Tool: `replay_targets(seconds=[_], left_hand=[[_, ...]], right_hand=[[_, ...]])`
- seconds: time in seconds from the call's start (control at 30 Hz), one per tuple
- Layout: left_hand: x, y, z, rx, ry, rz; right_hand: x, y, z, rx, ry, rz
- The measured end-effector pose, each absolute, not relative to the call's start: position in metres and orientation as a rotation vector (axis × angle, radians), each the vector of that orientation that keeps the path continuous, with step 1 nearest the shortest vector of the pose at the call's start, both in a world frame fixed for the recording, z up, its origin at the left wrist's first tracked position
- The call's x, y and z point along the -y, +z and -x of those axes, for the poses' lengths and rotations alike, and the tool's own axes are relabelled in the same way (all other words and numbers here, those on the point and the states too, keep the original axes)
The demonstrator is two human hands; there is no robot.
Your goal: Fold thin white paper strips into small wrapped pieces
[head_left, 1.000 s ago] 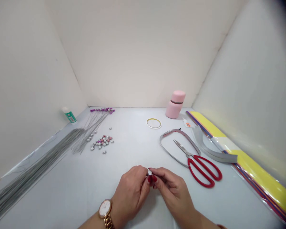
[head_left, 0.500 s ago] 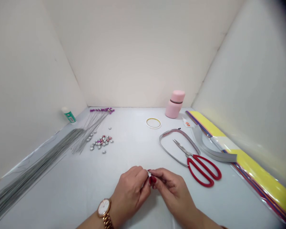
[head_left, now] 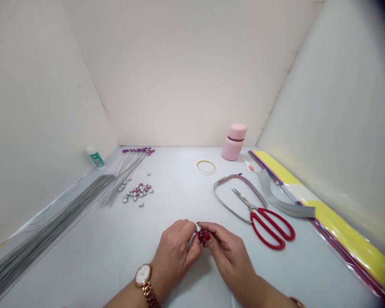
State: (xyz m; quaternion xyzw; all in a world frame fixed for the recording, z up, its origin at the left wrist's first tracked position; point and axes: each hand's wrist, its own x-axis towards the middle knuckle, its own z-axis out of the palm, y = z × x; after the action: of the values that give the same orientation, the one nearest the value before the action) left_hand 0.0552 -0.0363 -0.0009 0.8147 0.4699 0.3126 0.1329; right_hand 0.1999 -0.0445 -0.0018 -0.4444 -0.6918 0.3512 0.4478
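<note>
My left hand, with a watch on its wrist, is closed in a pinch at the front of the table. Opposite it, my right hand is closed too, its red-nailed fingertips meeting the left ones. Between them shows a small silvery-white paper piece, perhaps a folded star, mostly hidden by the fingers. To the left lies a pile of small silver and pink paper stars. Red-handled scissors rest to the right, beside a loop of thin grey strip.
Grey wires run along the left, near purple-tipped stems and a glue stick. A tape ring and pink flask stand farther back. At right are a white tube, grey strips and coloured sheets.
My fingertips have shifted slightly around the small silvery piece, the right index finger lifting a little. The view has moved slightly; the other objects lie as before.
</note>
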Motion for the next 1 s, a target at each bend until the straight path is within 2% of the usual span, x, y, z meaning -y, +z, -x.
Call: replay_targets(seconds=[0.23, 0.57, 1.0], left_hand=[[0.040, 0.000, -0.053, -1.207, 0.939, -2.208], [0.039, 0.002, -0.052, -1.242, 0.844, -2.173], [0.039, -0.007, -0.053, -1.319, 0.821, -2.344]], right_hand=[[0.042, -0.002, -0.205, 1.747, 0.900, 0.978], [0.040, -0.006, -0.206, 1.645, 0.946, 1.093], [0.040, -0.002, -0.209, 1.887, 0.661, 1.035]])
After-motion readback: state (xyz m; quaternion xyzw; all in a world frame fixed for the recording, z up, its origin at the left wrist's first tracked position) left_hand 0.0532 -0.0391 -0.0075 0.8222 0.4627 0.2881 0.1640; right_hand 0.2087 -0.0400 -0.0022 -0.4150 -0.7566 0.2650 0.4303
